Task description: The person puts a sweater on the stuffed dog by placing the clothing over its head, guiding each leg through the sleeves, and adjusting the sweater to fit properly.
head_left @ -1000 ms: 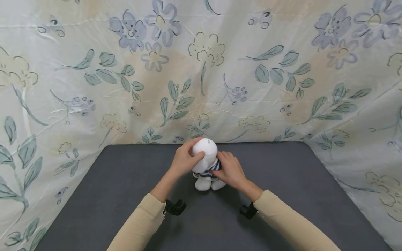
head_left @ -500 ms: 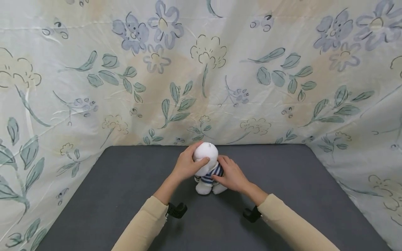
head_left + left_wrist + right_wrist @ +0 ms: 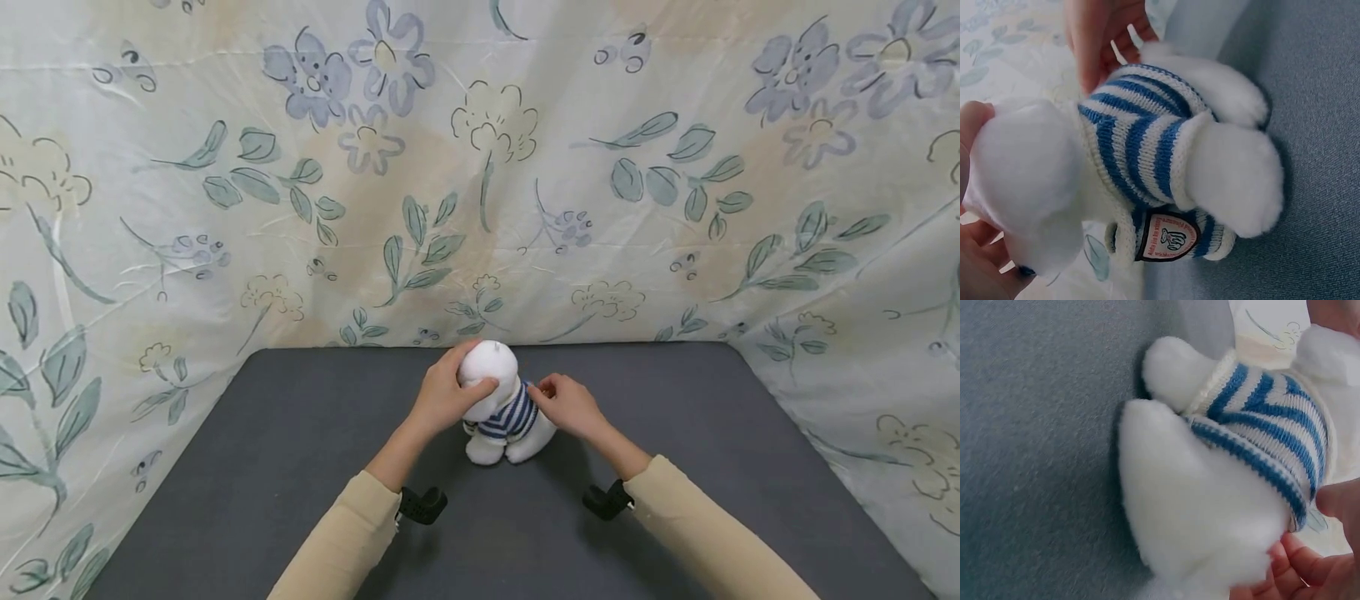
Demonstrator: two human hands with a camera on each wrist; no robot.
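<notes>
On grey mat (image 3: 300, 467), left hand (image 3: 442, 396) gripping plush toy (image 3: 504, 417) head, right hand (image 3: 567, 403) pinching its sweater, face hidden.

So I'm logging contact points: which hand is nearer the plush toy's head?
Left. The left hand grips the plush toy's head from its left side; the right hand is lower, pinching the striped sweater at the body.

Both arms, in beige sleeves, are reaching forward and converging toward the middle. The left hand (image 3: 442, 395) is curling its fingers and thumb round what it is gripping, thumb lying across the near side. The right hand (image 3: 566, 403) is pinching with fingertips (image 3: 1310, 565) drawn together, wrist angled inward.
</notes>
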